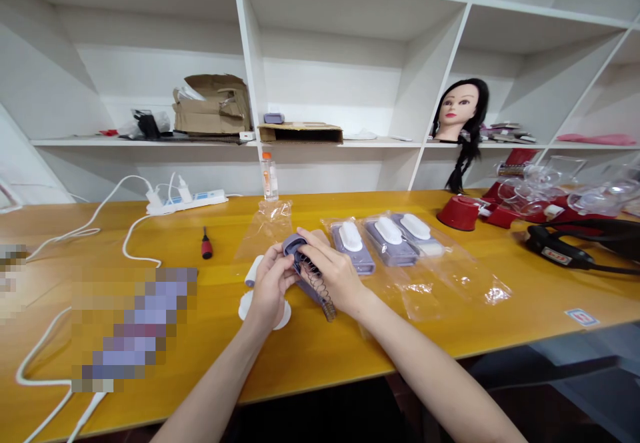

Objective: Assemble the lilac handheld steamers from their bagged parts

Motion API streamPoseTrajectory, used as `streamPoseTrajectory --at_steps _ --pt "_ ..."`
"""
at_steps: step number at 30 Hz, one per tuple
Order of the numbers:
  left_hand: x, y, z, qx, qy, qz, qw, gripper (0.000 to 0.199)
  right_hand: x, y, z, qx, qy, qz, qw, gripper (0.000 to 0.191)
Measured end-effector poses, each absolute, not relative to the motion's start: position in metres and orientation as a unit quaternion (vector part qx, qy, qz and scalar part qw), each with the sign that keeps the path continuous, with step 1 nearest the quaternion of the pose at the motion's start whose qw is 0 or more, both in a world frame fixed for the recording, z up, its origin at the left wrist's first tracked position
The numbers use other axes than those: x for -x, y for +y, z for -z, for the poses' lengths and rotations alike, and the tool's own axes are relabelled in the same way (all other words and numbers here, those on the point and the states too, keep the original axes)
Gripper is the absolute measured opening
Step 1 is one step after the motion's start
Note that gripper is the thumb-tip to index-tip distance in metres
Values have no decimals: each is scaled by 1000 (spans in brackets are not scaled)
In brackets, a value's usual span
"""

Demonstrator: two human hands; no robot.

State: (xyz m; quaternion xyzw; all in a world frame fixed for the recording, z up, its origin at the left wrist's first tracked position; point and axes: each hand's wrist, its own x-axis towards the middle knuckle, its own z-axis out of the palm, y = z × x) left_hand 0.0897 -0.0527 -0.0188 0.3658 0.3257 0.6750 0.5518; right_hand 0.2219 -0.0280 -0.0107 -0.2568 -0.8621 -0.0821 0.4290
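Near the front of the wooden table (280,383), a white disc (245,306) lies partly under the left hand (269,286), perhaps kept close so it is easy to reach. Just above it, the left fingers grasp a purple-grey casing (289,244), apparently steadying it with its hollow end raised so the inside can be seen. The right hand (336,275) has its fingers bent over the rim; whether they pinch the casing or the springy black coil (323,288) hanging beside them, one cannot tell. The coil's loops are thin and loose, bunching tightly at the brownish lower end.

Farther off to the right, three matt purple units (393,246) with ribbed white oval tops lie side by side on crinkled, glossy plastic film (423,296), which probably guards them from scuffs. To the left rests a screwdriver (207,246) with a stubby red-and-black handle (within easy reach, it seems). Beyond stand a clear bottle (270,180) with an orange cap and, at the back, smooth white shelves (330,63).
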Motion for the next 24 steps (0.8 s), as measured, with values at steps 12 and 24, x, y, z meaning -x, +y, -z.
streamPoseTrajectory --at_steps 12,24 --pt "-100 -52 27 -442 424 -692 382 25 -219 -32 14 285 -857 203 379 24" --pt "-103 -50 28 -511 519 -649 221 23 -219 -27 23 248 -839 270 403 25"
